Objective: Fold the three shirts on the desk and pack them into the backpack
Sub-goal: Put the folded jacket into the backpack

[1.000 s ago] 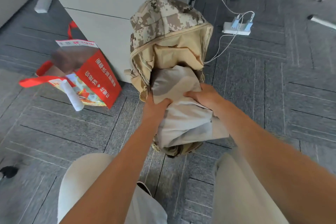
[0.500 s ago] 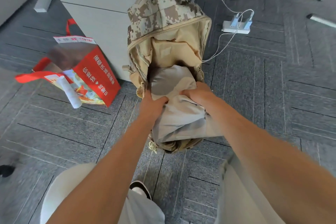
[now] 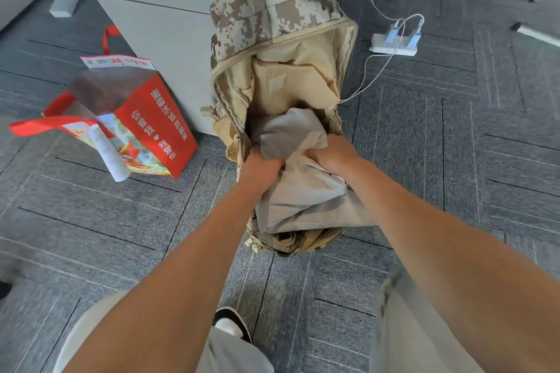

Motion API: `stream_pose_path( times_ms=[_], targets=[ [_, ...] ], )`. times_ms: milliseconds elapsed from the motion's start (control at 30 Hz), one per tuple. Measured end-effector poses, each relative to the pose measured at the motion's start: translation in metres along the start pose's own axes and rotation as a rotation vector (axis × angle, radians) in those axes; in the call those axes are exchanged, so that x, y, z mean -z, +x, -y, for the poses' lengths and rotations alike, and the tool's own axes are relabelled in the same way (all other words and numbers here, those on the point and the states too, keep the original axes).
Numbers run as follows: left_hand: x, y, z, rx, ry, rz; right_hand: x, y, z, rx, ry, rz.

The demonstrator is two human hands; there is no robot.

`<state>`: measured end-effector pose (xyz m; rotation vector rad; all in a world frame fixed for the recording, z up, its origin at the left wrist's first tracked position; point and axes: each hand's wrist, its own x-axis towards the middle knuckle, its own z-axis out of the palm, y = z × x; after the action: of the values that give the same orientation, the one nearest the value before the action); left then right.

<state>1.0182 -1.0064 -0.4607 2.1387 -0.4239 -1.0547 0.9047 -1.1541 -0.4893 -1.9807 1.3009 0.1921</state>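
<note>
At frame centre we have both hands, left hand (image 3: pixel 260 167) and right hand (image 3: pixel 331 152), clenched on the folded shirt (image 3: pixel 298 191), half inside the open backpack (image 3: pixel 281 70). It looks soft and light (likely to bunch), so we'd grip its folded edges.

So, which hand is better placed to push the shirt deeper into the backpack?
Probably the right hand. It grips the shirt nearer the middle of the backpack opening. The left hand holds the shirt at the opening's left edge, so it could steady that side.
</note>
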Motion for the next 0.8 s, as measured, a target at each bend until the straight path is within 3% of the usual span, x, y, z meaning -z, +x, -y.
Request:
stream_pose_path(
  times_ms=[167, 300, 467, 567, 667, 800],
  targets=[
    [-0.003, -0.008, 0.01, -0.023, -0.003, -0.067, 0.008, -0.045, -0.003, 0.035, 0.135, -0.026],
    [-0.006, -0.023, 0.009, -0.059, 0.093, -0.115, 0.012, -0.103, -0.025, 0.243, 0.101, -0.1],
    [-0.018, -0.076, 0.018, -0.303, 0.282, -0.116, 0.002, -0.155, -0.062, 0.256, -0.047, -0.132],
    [-0.031, -0.104, 0.037, -0.345, 0.434, -0.068, -0.013, -0.161, -0.073, 0.237, -0.1, -0.136],
    [-0.043, -0.099, 0.056, -0.382, 0.64, -0.09, -0.019, -0.151, -0.072, 0.318, -0.15, -0.221],
    [-0.044, -0.09, 0.056, -0.4, 0.766, -0.101, -0.018, -0.139, -0.066, 0.405, -0.195, -0.201]
  ],
)
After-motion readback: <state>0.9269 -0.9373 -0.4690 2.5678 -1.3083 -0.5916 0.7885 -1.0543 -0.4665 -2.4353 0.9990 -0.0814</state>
